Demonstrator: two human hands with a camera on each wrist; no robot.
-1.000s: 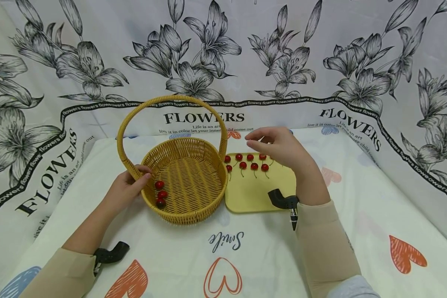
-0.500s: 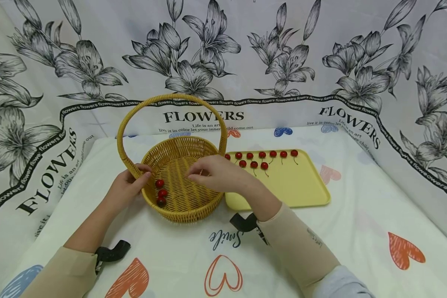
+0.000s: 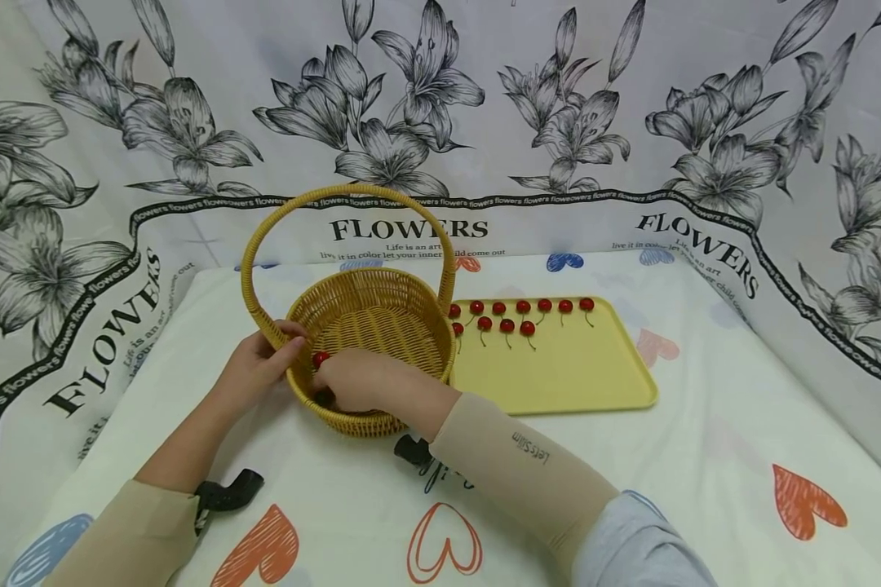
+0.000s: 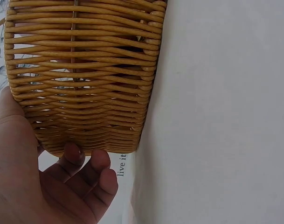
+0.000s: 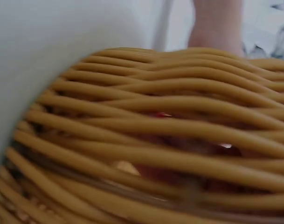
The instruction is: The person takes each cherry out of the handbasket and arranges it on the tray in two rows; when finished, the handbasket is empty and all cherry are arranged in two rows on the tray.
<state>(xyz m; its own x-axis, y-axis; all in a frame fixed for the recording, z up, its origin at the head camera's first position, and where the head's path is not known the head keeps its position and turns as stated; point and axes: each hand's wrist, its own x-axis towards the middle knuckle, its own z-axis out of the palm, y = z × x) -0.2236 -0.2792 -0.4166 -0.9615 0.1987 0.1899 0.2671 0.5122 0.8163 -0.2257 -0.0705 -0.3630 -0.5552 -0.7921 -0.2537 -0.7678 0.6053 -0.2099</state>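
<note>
A tan wicker basket with a tall hooped handle stands left of centre. My left hand grips its left rim at the handle's foot; in the left wrist view the left hand has curled fingers beside the weave. My right hand reaches down inside, at the basket's left wall among the cherries. One red cherry shows just above the fingers and a darker cherry below. The right fingertips are hidden, so whether they pinch a cherry is unclear. Through the weave, the right wrist view gives only red glimpses.
Right of the basket lies a yellow tray. Several stemmed cherries sit on it in two rows, the back row longer than the front row. A white printed cloth covers the table, and a flower-patterned curtain hangs behind.
My right hand has moved left from above the tray, across the basket, and down to the cherries inside. The left hand keeps its grip on the rim.
</note>
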